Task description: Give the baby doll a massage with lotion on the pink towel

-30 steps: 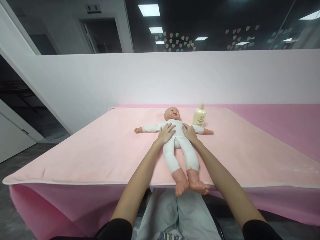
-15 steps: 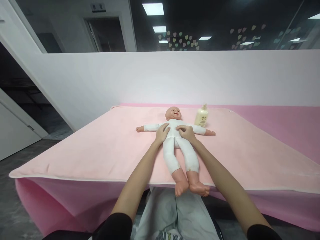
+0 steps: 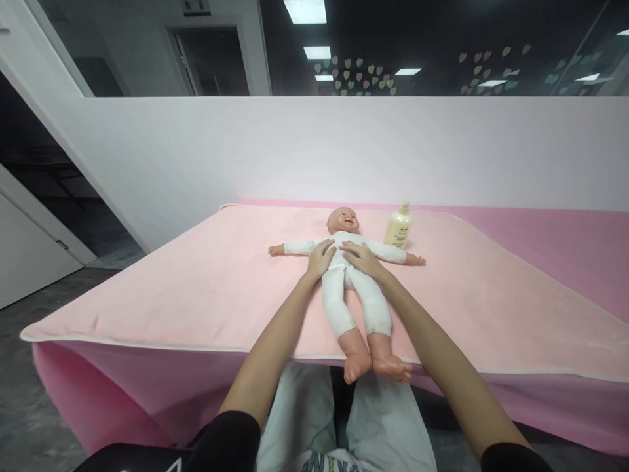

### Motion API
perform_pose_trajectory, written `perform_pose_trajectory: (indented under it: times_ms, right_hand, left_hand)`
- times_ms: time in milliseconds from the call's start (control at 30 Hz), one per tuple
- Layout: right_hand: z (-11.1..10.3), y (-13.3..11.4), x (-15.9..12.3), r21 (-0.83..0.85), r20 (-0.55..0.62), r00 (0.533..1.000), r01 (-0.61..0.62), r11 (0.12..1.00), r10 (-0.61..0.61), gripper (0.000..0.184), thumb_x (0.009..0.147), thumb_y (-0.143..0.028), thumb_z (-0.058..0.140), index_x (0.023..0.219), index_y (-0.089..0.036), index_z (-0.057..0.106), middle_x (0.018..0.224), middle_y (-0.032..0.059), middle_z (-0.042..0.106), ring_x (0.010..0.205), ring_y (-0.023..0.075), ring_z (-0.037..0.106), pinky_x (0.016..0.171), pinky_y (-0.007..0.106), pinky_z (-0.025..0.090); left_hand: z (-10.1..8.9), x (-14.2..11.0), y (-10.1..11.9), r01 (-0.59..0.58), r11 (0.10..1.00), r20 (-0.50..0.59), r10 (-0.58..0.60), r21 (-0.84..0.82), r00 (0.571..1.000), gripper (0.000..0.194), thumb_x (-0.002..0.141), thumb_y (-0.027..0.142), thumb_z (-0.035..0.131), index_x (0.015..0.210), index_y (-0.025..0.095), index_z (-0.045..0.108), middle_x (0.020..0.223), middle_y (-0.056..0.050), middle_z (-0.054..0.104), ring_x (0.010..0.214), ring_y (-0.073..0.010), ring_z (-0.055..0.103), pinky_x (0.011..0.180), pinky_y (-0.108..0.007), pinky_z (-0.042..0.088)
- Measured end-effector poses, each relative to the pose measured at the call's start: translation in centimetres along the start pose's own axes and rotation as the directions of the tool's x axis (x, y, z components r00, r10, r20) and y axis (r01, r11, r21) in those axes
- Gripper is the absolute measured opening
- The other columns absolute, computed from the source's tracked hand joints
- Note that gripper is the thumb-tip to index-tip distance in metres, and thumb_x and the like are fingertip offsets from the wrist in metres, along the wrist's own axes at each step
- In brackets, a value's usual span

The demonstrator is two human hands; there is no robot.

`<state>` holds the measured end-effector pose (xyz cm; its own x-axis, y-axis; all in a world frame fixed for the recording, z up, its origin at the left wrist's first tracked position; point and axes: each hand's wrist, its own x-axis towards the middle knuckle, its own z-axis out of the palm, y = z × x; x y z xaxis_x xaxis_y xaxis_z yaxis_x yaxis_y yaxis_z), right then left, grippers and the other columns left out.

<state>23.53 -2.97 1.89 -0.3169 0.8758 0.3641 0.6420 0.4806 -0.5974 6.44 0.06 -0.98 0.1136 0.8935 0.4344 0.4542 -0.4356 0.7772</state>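
Note:
A baby doll with a white cloth body lies on its back, head away from me, arms spread and feet over the table's near edge. Resting along the side of its torso, at the left of the picture, is my left hand, fingers stretched out. My right hand lies flat on the doll's chest and belly with its fingers apart. Neither hand grips anything. A pale yellow pump bottle stands upright just beyond the doll's arm on the right.
A pink blanket covers the table, over a darker pink cloth that hangs down in front. Behind it rises a white wall with dark glass above. A doorway opens at the far left.
My right hand's fingers have straightened and slid inward across the doll's chest. My left hand stays at the doll's side. My knees have parted, and the view has tilted slightly.

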Motion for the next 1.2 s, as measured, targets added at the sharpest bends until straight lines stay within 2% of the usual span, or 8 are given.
perform_pose_trajectory:
  times_ms: [200,333,467,567,700,867,1067,1200]
  right_hand:
    - [-0.2,1.3,0.2,-0.143,-0.053,0.967,-0.256,0.956,0.251,0.049,0.093,-0.051,0.039,0.138,-0.033,0.046,0.155,0.0047,0.026,0.144,0.0292,0.020,0.111,0.064,0.003]
    - [-0.5,3.1,-0.1,-0.137,-0.167,0.949,-0.291,0.947,0.267,0.047,0.095,-0.040,0.035,0.138,-0.025,0.046,0.145,0.0080,0.043,0.137,0.0253,0.036,0.114,0.057,0.010]
    - [-0.9,4.0,-0.4,-0.137,-0.329,0.890,-0.375,0.917,0.315,0.038,0.088,-0.019,0.038,0.116,-0.015,0.063,0.117,0.0116,0.065,0.111,0.0237,0.059,0.100,0.039,0.039]
    - [-1.0,4.2,-0.5,-0.143,-0.390,0.864,-0.399,0.906,0.319,0.032,0.084,-0.015,0.041,0.102,-0.016,0.067,0.105,0.0107,0.069,0.099,0.0231,0.063,0.088,0.032,0.044]
    - [-0.9,4.3,-0.4,-0.154,-0.420,0.860,-0.382,0.911,0.289,0.028,0.082,-0.013,0.041,0.093,-0.018,0.067,0.099,0.0095,0.070,0.094,0.0223,0.063,0.084,0.031,0.044]
    - [-0.7,4.2,-0.5,-0.157,-0.433,0.859,-0.369,0.916,0.272,0.028,0.082,-0.013,0.041,0.091,-0.018,0.067,0.096,0.0094,0.071,0.091,0.0226,0.063,0.084,0.032,0.044]
    - [-0.9,2.2,-0.8,-0.156,-0.482,0.847,-0.334,0.930,0.224,0.029,0.079,-0.013,0.042,0.084,-0.018,0.070,0.089,0.0076,0.072,0.086,0.0216,0.064,0.085,0.031,0.045]
    - [-0.4,-0.4,-0.8,0.003,-0.342,0.938,-0.065,0.998,0.062,0.029,0.071,-0.009,0.042,0.067,-0.018,0.069,0.075,0.0035,0.071,0.076,0.0178,0.064,0.079,0.028,0.049]
  left_hand:
    - [0.0,0.1,0.1,0.009,1.000,-0.007,-0.009,0.013,1.000,0.037,0.089,0.030,0.048,0.121,0.018,0.061,0.136,-0.007,0.056,0.131,-0.0173,0.045,0.115,-0.035,0.030]
    - [0.0,0.0,0.7,-0.032,0.999,-0.030,0.032,-0.003,0.999,0.037,0.082,0.016,0.045,0.113,0.016,0.066,0.129,-0.008,0.061,0.126,-0.0180,0.050,0.111,-0.034,0.035]
    - [-0.2,-0.4,2.2,-0.072,0.995,0.026,0.074,-0.068,0.997,0.034,0.063,0.003,0.038,0.069,0.016,0.069,0.079,-0.004,0.072,0.086,-0.0170,0.067,0.088,-0.031,0.051]
    - [-0.5,-0.8,3.4,-0.031,0.989,0.174,0.057,-0.146,0.983,0.027,0.058,0.004,0.039,0.053,0.016,0.063,0.057,-0.002,0.065,0.070,-0.0168,0.066,0.075,-0.030,0.053]
    - [-1.0,-1.1,4.7,-0.075,0.986,0.347,0.124,-0.151,0.930,0.030,0.069,0.010,0.045,0.076,0.017,0.073,0.087,-0.004,0.074,0.092,-0.0197,0.067,0.091,-0.034,0.049]
    - [-0.7,-0.9,5.1,-0.236,0.971,0.487,0.194,0.026,0.852,0.033,0.087,0.032,0.046,0.113,0.028,0.067,0.136,-0.001,0.057,0.138,-0.0207,0.038,0.118,-0.044,0.017]
    - [-0.2,-0.3,3.5,-0.079,0.956,0.347,-0.025,0.281,0.937,0.048,0.090,0.049,0.042,0.135,0.037,0.047,0.156,0.001,0.023,0.146,-0.0241,0.017,0.116,-0.056,0.005]
    - [-0.5,0.1,1.5,0.036,0.974,0.179,-0.077,0.225,0.981,0.052,0.093,0.044,0.037,0.140,0.025,0.043,0.154,-0.007,0.029,0.145,-0.0225,0.021,0.117,-0.049,0.014]
